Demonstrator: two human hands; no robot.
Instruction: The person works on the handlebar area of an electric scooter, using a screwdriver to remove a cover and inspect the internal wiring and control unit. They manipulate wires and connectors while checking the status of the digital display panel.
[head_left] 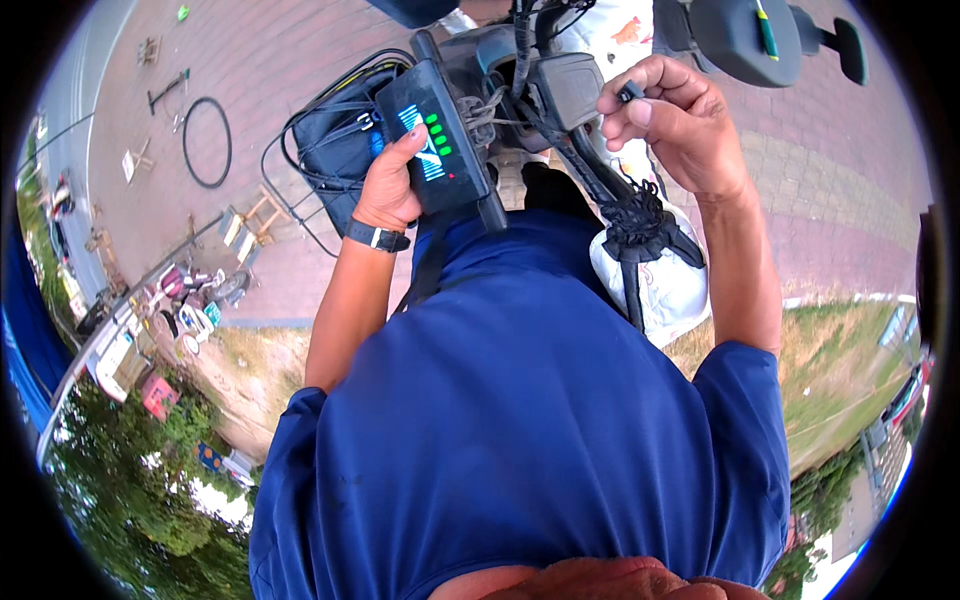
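Observation:
My left hand (390, 188), with a dark watch at its wrist, grips the left side of a flat black electronic box (462, 140). The thumb lies on its face, beside a row of lit green lights and a small red one. Cables run close along the box's right side. My right hand (690, 125) is raised at the upper right, thumb and fingers pinching a small black plastic piece (629, 92) that looks like a connector. Just left of that hand is the grey panel (570, 88) of a scooter, with a dark handlebar (595, 175) running below it.
Left of the box sits a black bag (335, 150) among loose cables. A green-handled screwdriver (767, 36) lies on a grey seat (730, 45). White printed fabric (660, 305) hangs by the right handlebar. On the paving at left are a tyre (207, 142) and wooden stools (262, 212).

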